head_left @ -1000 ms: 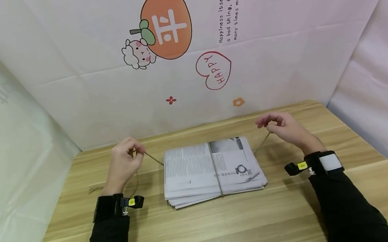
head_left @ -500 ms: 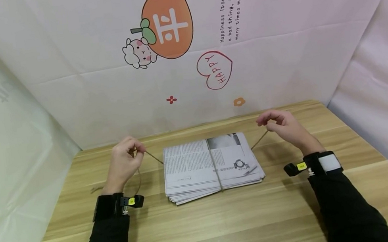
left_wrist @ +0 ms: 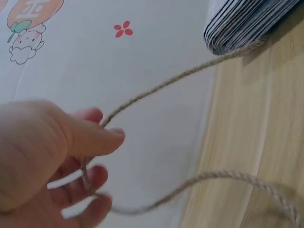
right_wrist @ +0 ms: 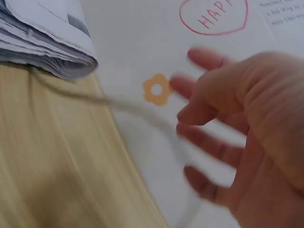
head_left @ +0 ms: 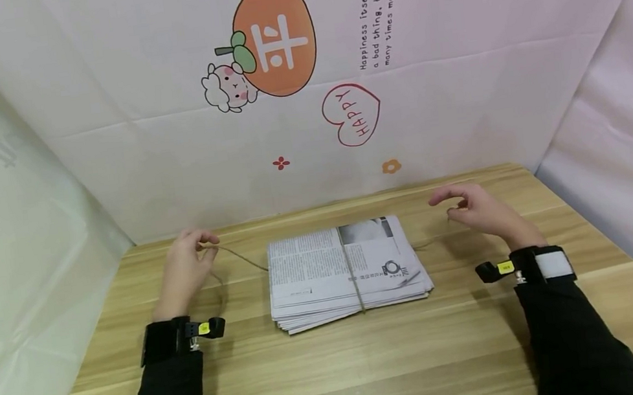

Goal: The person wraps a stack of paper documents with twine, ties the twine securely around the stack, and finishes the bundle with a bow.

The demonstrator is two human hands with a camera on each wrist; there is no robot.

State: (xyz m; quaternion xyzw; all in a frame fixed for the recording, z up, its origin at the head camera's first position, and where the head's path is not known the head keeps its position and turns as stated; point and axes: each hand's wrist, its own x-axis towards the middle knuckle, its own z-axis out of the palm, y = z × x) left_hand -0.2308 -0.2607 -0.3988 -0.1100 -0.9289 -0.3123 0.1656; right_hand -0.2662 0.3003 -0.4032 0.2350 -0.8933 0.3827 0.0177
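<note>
A stack of folded newspapers lies on the table, with a band of twine across its middle. Left of the stack, my left hand has its thumb and index finger parted. The slack left twine end runs behind the thumb and across the loosened fingers, then drops toward the table. On the other side, my right hand has its fingers spread. The right twine end hangs slack and blurred beside those fingertips, not pinched. The underside of the stack is hidden.
The wooden table extends in front of the stack. A white printed cloth hangs behind it, with more cloth at both sides. Each wrist wears a strapped camera, the left camera and the right camera.
Both hands have moved outward from the stack and their fingers have parted. The twine, taut before, now sags on both sides. The stack slid slightly back earlier, then stayed about in place.
</note>
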